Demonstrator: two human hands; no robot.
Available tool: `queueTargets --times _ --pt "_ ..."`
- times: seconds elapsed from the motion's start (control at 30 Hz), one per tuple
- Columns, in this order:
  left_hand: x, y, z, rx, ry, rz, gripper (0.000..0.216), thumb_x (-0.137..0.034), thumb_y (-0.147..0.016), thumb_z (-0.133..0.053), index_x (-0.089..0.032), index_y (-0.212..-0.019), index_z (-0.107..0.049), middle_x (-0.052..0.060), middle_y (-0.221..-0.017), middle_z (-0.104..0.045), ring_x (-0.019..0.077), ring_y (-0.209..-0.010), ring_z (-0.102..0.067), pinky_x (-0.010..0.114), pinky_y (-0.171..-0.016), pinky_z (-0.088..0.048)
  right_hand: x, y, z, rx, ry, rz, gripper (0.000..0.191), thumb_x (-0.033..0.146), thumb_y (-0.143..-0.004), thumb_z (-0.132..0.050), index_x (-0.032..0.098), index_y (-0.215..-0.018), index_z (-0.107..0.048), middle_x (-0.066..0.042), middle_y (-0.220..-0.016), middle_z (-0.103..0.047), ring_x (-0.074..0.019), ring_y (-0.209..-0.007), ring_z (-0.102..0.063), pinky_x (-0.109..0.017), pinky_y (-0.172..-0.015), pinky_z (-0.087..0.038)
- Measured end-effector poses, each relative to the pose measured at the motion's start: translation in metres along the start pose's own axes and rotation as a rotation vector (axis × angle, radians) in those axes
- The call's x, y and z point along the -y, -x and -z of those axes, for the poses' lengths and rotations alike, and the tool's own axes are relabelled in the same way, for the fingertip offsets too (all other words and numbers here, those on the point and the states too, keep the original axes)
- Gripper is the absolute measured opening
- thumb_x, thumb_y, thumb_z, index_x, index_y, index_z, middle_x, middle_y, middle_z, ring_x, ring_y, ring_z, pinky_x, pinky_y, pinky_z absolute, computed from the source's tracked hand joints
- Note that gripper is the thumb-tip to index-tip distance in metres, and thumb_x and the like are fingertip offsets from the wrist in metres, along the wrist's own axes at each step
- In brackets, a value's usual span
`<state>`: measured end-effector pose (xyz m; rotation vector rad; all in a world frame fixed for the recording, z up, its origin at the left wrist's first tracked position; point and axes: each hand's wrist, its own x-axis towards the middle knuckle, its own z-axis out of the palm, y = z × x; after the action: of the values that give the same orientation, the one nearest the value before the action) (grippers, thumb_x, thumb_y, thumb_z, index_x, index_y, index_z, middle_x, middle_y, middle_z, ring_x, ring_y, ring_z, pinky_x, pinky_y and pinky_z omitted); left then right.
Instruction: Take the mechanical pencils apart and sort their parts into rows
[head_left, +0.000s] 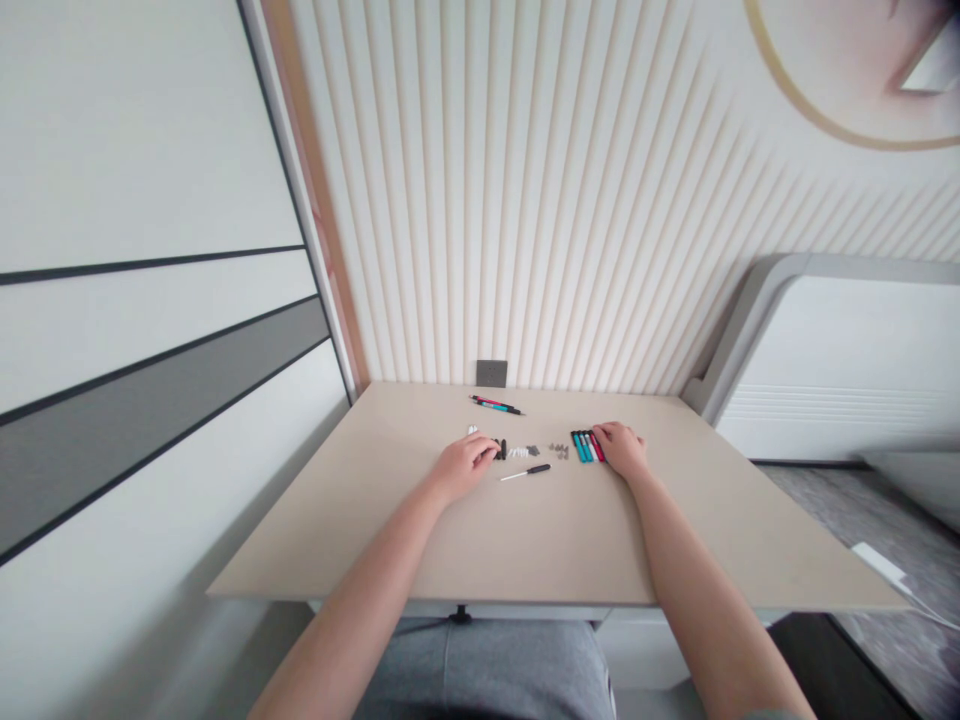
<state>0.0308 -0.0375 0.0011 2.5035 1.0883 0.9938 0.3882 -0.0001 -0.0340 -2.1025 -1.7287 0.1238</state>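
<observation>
Pen barrels (586,447) line up on the right of the table (525,550), and the right hand (621,447) bends its fingers over the red end; whether it grips one, I can't tell. Across to the left, the left hand (461,468) draws its fingertips together at the black pieces (503,449), any pinch hidden. Just right of those, white pieces (518,453), then grey bits (559,450); nearer, a screwdriver-like tool (525,473); farther, two pens (497,405). Handling loose parts looks the step in hand, and the next move calls for light, exact fingertips.
</observation>
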Motion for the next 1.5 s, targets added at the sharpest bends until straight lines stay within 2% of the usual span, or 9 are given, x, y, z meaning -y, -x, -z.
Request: queueTargets --times 0.27,0.5,0.63,0.8,1.0,1.17,1.33,1.5 --pt "0.001 0.000 -0.001 0.001 0.006 -0.001 0.021 -0.026 -0.094 -0.047 -0.021 -0.096 -0.067 0.003 -0.092 -0.066 0.0129 -0.067 -0.056 0.027 -0.073 -0.046 0.002 0.000 -0.001 -0.003 -0.020 -0.007 0.035 0.041 -0.094 -0.040 0.028 -0.100 -0.072 -0.005 -0.116 -0.066 -0.0249 -0.109 -0.055 -0.041 -0.092 -0.033" --pt "0.001 0.001 -0.001 0.011 -0.003 -0.004 0.022 -0.028 -0.094 -0.046 -0.021 -0.096 -0.067 0.003 -0.093 -0.066 0.0135 -0.069 -0.057 0.027 -0.072 -0.046 0.001 -0.001 -0.003 -0.043 -0.106 -0.023 0.035 0.043 -0.092 -0.042 0.029 -0.112 -0.067 -0.004 -0.119 -0.066 -0.0245 -0.112 -0.056 -0.044 -0.098 -0.034" --pt "0.001 0.001 -0.002 0.015 0.001 -0.005 0.021 -0.028 -0.094 -0.047 -0.022 -0.096 -0.067 0.004 -0.093 -0.066 0.0135 -0.068 -0.057 0.027 -0.072 -0.046 0.006 -0.001 -0.002 -0.049 -0.149 0.083 0.037 0.046 -0.092 -0.042 0.030 -0.116 -0.066 -0.003 -0.129 -0.061 -0.0249 -0.120 -0.051 -0.043 -0.102 -0.033" --pt "0.001 0.001 -0.002 0.019 0.009 0.000 0.023 -0.029 -0.094 -0.046 -0.022 -0.096 -0.067 0.004 -0.093 -0.066 0.0133 -0.067 -0.056 0.026 -0.070 -0.046 0.012 0.002 -0.001 0.055 -0.094 0.235 0.035 0.047 -0.090 -0.048 0.029 -0.113 -0.067 -0.003 -0.128 -0.061 -0.0246 -0.119 -0.052 -0.040 -0.101 -0.034" --pt "0.000 0.001 -0.002 0.032 0.001 0.000 0.022 -0.028 -0.094 -0.046 -0.022 -0.096 -0.067 0.003 -0.092 -0.066 0.0134 -0.068 -0.056 0.026 -0.073 -0.046 0.014 0.003 -0.001 0.059 -0.090 0.230 0.034 0.044 -0.090 -0.048 0.027 -0.114 -0.067 -0.003 -0.122 -0.065 -0.0235 -0.114 -0.055 -0.035 -0.097 -0.037" --pt "-0.001 0.000 0.000 0.038 0.007 -0.002 0.022 -0.027 -0.094 -0.046 -0.021 -0.096 -0.067 0.004 -0.092 -0.066 0.0138 -0.069 -0.057 0.026 -0.071 -0.046 0.017 0.006 0.002 0.051 -0.104 0.237 0.037 0.047 -0.092 -0.044 0.028 -0.115 -0.066 -0.003 -0.125 -0.063 -0.0234 -0.117 -0.054 -0.035 -0.099 -0.036" --pt "-0.001 0.001 -0.001 0.041 0.005 0.000 0.022 -0.028 -0.094 -0.046 -0.022 -0.095 -0.067 0.003 -0.091 -0.066 0.0131 -0.067 -0.056 0.025 -0.068 -0.046 0.023 0.011 0.003 0.057 -0.080 0.294 0.044 0.055 -0.089 -0.048 0.030 -0.122 -0.063 -0.005 -0.134 -0.056 -0.0261 -0.125 -0.047 -0.042 -0.107 -0.028" --pt "-0.001 0.001 -0.001 0.049 0.004 0.004 0.022 -0.028 -0.095 -0.045 -0.022 -0.096 -0.066 0.003 -0.092 -0.065 0.0128 -0.066 -0.056 0.025 -0.068 -0.045 0.026 0.015 0.002 0.084 -0.071 0.366 0.043 0.055 -0.090 -0.046 0.029 -0.119 -0.064 -0.005 -0.130 -0.058 -0.0246 -0.123 -0.049 -0.039 -0.105 -0.031"
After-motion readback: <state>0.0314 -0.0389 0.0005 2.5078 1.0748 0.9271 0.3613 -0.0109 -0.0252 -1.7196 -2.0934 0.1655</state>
